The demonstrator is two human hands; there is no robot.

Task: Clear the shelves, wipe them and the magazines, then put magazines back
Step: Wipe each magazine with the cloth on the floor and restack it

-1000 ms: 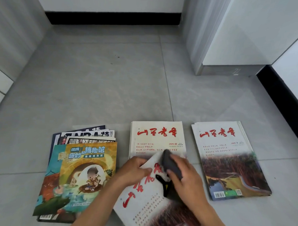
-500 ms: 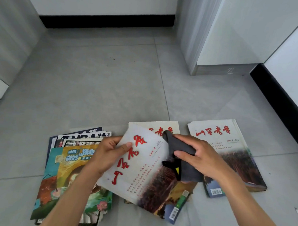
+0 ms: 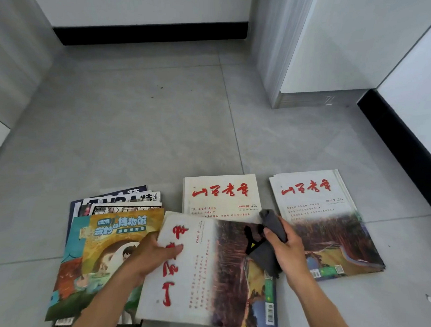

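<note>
My left hand (image 3: 155,255) grips the left edge of a white magazine with red calligraphy (image 3: 205,273), turned sideways over the floor. My right hand (image 3: 284,249) holds a grey cloth (image 3: 270,241) against the magazine's dark landscape picture at its right side. Under and behind it lies a middle pile topped by a similar white magazine (image 3: 220,195). A third pile with the same title (image 3: 322,221) lies to the right. A colourful illustrated magazine (image 3: 101,252) tops the left pile.
All piles lie on a grey tiled floor (image 3: 137,124). A white cabinet (image 3: 335,50) stands at the back right, a black skirting board (image 3: 150,31) runs along the far wall, and a grey panel (image 3: 13,58) rises at the left.
The held magazine has been turned from a slant to lie sideways and lower. My right hand with the cloth has moved right along its cover. The middle pile's top cover now shows.
</note>
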